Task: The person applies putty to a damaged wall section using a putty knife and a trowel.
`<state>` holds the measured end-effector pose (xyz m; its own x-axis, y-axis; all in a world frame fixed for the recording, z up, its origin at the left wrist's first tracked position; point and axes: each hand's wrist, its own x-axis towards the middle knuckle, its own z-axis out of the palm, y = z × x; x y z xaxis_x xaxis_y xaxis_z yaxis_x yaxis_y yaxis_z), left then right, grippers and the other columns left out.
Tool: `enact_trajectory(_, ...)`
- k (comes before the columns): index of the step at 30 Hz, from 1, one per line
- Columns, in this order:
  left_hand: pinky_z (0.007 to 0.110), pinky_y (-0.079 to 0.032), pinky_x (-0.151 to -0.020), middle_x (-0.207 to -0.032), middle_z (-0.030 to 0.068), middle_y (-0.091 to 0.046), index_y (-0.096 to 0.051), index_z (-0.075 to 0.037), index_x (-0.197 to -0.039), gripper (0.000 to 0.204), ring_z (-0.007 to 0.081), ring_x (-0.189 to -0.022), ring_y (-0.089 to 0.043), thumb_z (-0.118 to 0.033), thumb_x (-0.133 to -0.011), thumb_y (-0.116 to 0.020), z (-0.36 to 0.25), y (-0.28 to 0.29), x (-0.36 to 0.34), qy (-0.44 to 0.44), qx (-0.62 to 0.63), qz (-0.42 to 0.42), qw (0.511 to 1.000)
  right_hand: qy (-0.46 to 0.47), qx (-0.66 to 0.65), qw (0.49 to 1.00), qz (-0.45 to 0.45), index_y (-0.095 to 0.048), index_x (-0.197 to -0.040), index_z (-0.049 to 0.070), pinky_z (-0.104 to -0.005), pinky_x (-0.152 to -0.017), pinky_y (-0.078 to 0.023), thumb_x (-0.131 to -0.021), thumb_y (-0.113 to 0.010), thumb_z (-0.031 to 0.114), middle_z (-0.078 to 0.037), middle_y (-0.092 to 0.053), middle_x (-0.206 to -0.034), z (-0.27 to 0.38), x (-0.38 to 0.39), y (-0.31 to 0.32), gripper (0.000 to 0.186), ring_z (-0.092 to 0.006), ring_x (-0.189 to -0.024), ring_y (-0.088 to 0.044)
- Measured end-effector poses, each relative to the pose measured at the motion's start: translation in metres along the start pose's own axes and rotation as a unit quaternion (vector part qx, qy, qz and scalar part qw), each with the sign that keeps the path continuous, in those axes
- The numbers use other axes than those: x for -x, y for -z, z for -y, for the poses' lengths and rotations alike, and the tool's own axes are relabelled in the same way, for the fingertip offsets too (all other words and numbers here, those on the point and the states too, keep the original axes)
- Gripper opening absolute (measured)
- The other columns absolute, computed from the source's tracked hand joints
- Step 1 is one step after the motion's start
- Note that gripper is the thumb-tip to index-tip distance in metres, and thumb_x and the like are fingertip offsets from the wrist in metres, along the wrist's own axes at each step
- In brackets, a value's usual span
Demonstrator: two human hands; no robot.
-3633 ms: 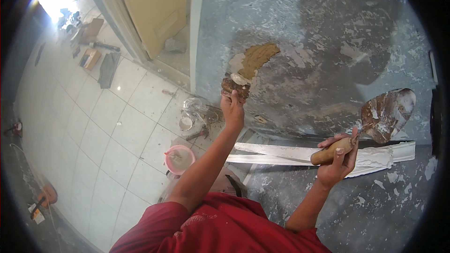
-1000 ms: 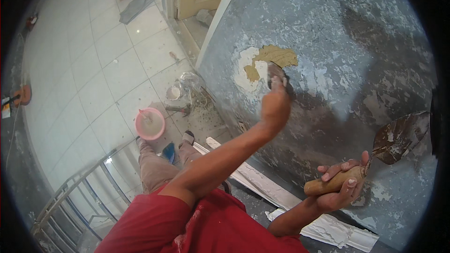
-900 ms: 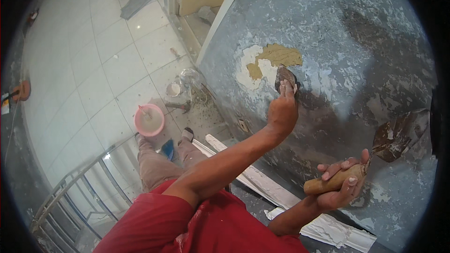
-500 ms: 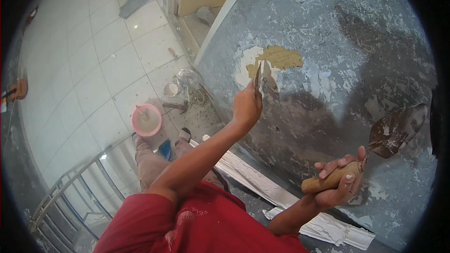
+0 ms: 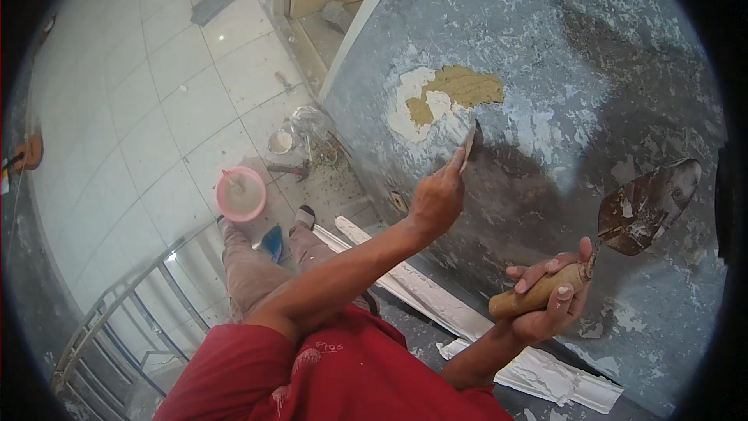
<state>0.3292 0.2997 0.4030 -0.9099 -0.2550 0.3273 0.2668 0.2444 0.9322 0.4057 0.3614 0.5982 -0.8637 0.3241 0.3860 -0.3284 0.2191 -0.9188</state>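
Note:
My left hand [image 5: 436,201] is closed round a putty knife, its narrow blade [image 5: 470,145] edge-on to me at the lower right of a patch on the wall. Whether the blade touches the wall I cannot tell. White filler [image 5: 405,105] surrounds part of a rough tan area [image 5: 463,86] on the scuffed grey-blue wall [image 5: 530,39]. Lower right, my right hand [image 5: 549,296] grips a trowel by its wooden handle [image 5: 522,300]; its broad, stained metal blade [image 5: 647,210] points up and right, with whitish residue on it.
A pink bucket [image 5: 241,195] with cloudy liquid stands by my feet, near a hammer [image 5: 288,169], a small white tub [image 5: 280,141] and debris. Long white moulding strips [image 5: 428,292] lie along the wall's foot. Metal railing [image 5: 140,304] is at the lower left.
My left hand and the putty knife have moved right and slightly down, off the patch's middle, exposing more white filler. My right hand with the trowel has shifted slightly left.

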Motion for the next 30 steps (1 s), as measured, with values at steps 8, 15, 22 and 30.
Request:
enact_trajectory(8, 0.049, -0.050, -0.066, -0.086, 0.0287, -0.064, -0.052, 0.004, -0.126, 0.038, 0.0447, -0.074, -0.062, -0.002, -0.088, -0.049, 0.021, 0.024, -0.034, 0.134, -0.004, 0.012, 0.991, -0.004, -0.003, 1.000, 0.019, -0.042, -0.131, -0.015, -0.0373, -0.047, -0.059, -0.084, -0.059, 0.025, -0.013, -0.054, -0.086, -0.004, 0.000, 0.005, 0.064, -0.0167, -0.049, -0.055)
enact_trajectory(15, 0.048, -0.051, -0.064, -0.092, 0.0275, -0.065, -0.050, 0.001, -0.130, 0.042, 0.0427, -0.078, -0.063, -0.004, -0.089, -0.052, 0.016, 0.006, -0.022, 0.080, -0.034, 0.046, 0.995, -0.049, 0.035, 0.998, 0.032, -0.044, -0.132, -0.012, -0.0354, -0.051, -0.056, -0.085, -0.059, 0.020, -0.012, -0.054, -0.088, -0.017, 0.009, 0.009, 0.058, -0.0162, -0.055, -0.056)
enact_trajectory(22, 0.045, -0.052, -0.063, -0.098, 0.0251, -0.066, -0.050, -0.003, -0.132, 0.043, 0.0393, -0.075, -0.066, -0.005, -0.090, -0.053, 0.021, 0.029, 0.002, 0.014, 0.003, 0.012, 1.000, -0.140, 0.202, 0.960, 0.137, -0.049, -0.131, -0.004, -0.0216, -0.060, -0.045, -0.091, -0.055, 0.012, -0.005, -0.058, -0.088, -0.063, 0.027, 0.026, 0.043, -0.0082, -0.067, -0.052)
enact_trajectory(30, 0.039, -0.050, -0.063, -0.081, 0.0228, -0.066, -0.062, 0.002, -0.112, 0.023, 0.0328, -0.071, -0.068, -0.005, -0.091, -0.053, 0.075, 0.112, 0.008, 0.174, 0.036, -0.074, 0.981, -0.195, 0.334, 0.854, 0.349, -0.051, -0.117, 0.000, -0.0430, -0.067, -0.050, -0.092, -0.055, 0.019, -0.023, -0.065, -0.090, -0.157, 0.031, 0.005, 0.032, -0.0361, -0.080, -0.067)
